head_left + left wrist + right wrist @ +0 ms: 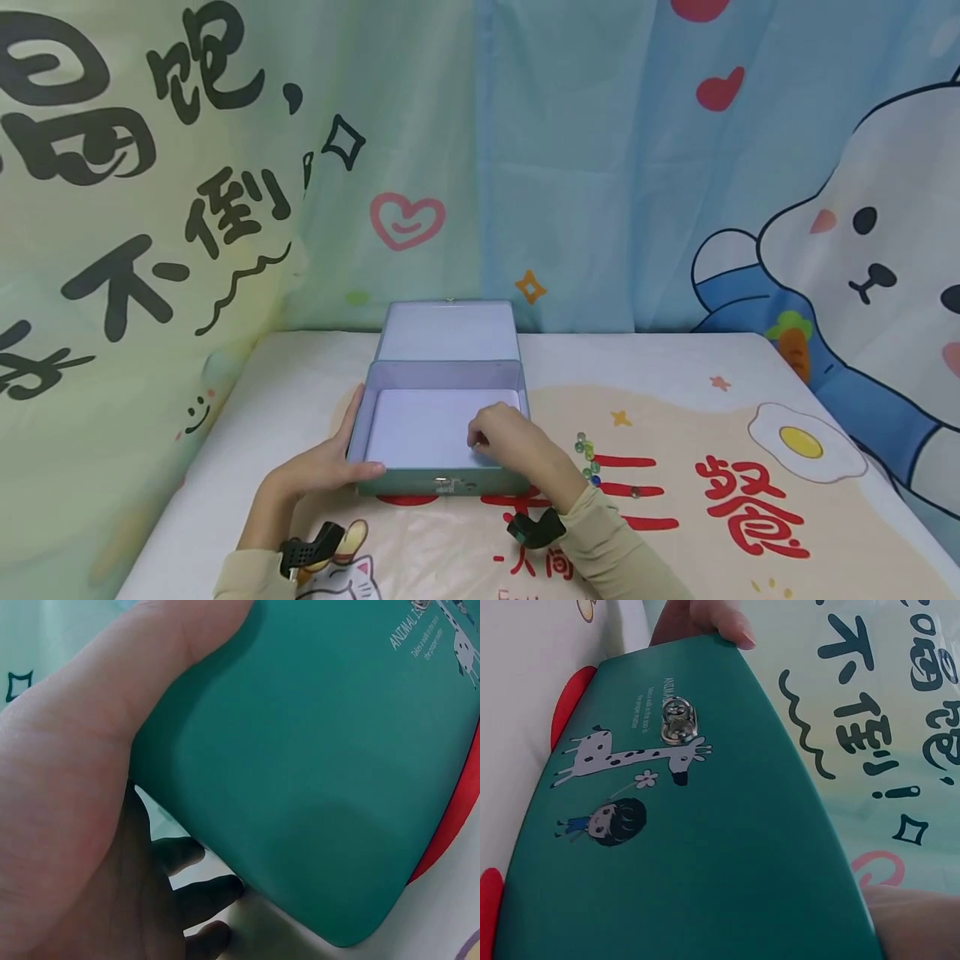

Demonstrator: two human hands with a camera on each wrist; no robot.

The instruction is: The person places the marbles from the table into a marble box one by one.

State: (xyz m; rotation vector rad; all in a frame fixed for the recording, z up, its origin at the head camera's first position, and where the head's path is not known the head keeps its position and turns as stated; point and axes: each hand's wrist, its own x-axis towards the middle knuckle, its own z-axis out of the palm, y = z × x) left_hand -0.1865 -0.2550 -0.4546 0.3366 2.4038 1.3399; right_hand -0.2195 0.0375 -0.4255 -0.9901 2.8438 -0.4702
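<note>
A green metal box (405,482) stands on the table with its hinged lid (450,332) raised at the back and its pale inside showing. My left hand (330,458) holds the box's left front corner, thumb at the front rim and fingers along the left side. Over the inside, toward the right, hangs my right hand (513,437) with its fingers curled downward; I cannot tell whether something small is between the fingertips. In the right wrist view the front wall bears a metal clasp (679,722), a printed giraffe (634,756) and a printed child (607,821).
Several small glass marbles (588,457), mostly green with a blue one, lie right of the box near my right forearm. A single marble (635,492) lies farther right. A printed cloth (720,533) covers the table, and a patterned curtain (562,167) hangs behind it.
</note>
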